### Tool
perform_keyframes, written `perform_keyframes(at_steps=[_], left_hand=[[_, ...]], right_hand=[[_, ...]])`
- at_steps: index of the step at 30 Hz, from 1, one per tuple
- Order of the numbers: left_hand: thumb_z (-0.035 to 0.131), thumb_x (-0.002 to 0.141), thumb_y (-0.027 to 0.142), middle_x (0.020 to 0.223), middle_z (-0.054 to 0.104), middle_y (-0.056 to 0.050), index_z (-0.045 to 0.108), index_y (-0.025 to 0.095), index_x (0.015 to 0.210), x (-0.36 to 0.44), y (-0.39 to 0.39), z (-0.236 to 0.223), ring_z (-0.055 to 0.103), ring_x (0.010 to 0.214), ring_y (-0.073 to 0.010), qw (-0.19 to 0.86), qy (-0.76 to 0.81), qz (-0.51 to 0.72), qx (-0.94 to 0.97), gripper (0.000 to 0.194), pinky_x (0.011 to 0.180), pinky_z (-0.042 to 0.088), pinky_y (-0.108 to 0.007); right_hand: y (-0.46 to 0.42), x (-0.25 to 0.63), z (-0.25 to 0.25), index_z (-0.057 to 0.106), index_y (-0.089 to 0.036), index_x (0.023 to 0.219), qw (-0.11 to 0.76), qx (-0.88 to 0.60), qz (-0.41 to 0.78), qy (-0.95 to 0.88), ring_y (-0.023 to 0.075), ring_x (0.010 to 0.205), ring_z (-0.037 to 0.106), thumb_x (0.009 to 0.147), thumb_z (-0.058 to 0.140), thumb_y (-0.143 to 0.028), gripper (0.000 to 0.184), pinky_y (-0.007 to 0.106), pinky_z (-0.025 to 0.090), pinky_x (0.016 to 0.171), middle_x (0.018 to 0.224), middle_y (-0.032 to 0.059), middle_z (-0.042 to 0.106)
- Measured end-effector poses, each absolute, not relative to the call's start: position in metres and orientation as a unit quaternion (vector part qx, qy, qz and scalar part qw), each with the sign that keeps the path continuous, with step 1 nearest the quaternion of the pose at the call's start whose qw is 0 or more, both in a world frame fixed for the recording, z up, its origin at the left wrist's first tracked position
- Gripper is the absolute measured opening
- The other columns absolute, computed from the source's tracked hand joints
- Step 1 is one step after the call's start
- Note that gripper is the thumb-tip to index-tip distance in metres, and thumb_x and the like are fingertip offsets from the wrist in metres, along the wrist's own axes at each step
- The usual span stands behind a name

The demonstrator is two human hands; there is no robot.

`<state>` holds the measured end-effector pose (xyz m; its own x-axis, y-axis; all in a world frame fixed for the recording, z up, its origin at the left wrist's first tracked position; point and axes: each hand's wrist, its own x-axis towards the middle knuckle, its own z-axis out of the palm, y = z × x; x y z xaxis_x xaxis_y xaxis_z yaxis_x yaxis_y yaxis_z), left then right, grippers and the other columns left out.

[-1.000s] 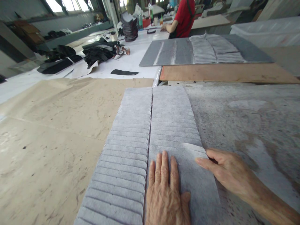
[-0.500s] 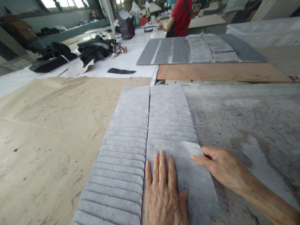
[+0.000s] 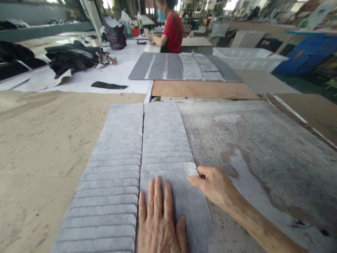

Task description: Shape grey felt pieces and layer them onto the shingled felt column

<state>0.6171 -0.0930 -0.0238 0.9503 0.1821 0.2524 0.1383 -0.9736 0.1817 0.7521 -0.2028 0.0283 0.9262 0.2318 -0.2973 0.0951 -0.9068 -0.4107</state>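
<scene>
Two rows of overlapping grey felt-like fabric pieces run away from me side by side, the left row [image 3: 105, 189] and the right row [image 3: 165, 130]. My left hand [image 3: 160, 221] lies flat with fingers spread on the nearest grey fabric piece [image 3: 186, 203] of the right row. At that piece's right edge, my right hand [image 3: 213, 182] pinches the fabric between thumb and fingers. The gripped far corner is slightly lifted and looks paler. Part of the fabric is hidden under my left hand.
Brown paper [image 3: 39, 147] covers the table on the left; a stained grey surface [image 3: 263, 147] lies on the right. Ahead is a grey board [image 3: 158, 66] bearing more fabric pieces. Black scraps [image 3: 71, 58] lie far left. A person in red [image 3: 173, 33] works beyond.
The view has swung to the right, so everything sits further left in the picture. My hands keep their places on the fabric, the left flat and the right pinching.
</scene>
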Motion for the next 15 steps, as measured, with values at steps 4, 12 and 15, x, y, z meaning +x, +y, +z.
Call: perform_keyframes(at_steps=[4, 12, 15], left_hand=[[0.043, 0.079, 0.025, 0.146, 0.025, -0.015, 0.025, 0.010, 0.138, 0.6174, -0.0925, -0.0266, 0.021, 0.135, -0.0289, 0.069, 0.078, 0.138, 0.985, 0.064, 0.102, 0.029, -0.052], [0.044, 0.077, 0.025, 0.146, 0.024, -0.016, 0.026, 0.012, 0.138, 0.6173, -0.0920, -0.0293, 0.021, 0.134, -0.0306, 0.062, 0.075, 0.137, 0.986, 0.065, 0.101, 0.029, -0.053], [0.044, 0.079, 0.026, 0.146, 0.025, -0.015, 0.023, 0.015, 0.140, 0.6173, -0.0914, -0.0310, 0.022, 0.134, -0.0302, 0.071, 0.077, 0.141, 0.984, 0.066, 0.102, 0.028, -0.053]], right_hand=[[-0.2046, 0.7551, 0.0276, 0.031, -0.019, 0.043, 0.213, -0.955, 0.188, -0.081, 0.0090, 0.044, 0.032, 0.066, 0.053, -0.031, 0.034, 0.023, 0.021, 0.044, 0.043, -0.0047, 0.028], [-0.2061, 0.7491, 0.0286, 0.042, -0.020, 0.054, 0.189, -0.969, 0.119, -0.105, 0.0136, 0.055, 0.043, 0.068, 0.053, -0.031, 0.021, 0.027, 0.029, 0.053, 0.055, -0.0012, 0.046], [-0.2091, 0.7539, 0.0294, 0.054, -0.020, 0.079, 0.237, -0.955, 0.024, -0.175, 0.0163, 0.071, 0.051, 0.068, 0.054, -0.028, 0.014, 0.028, 0.037, 0.065, 0.081, 0.0030, 0.058]])
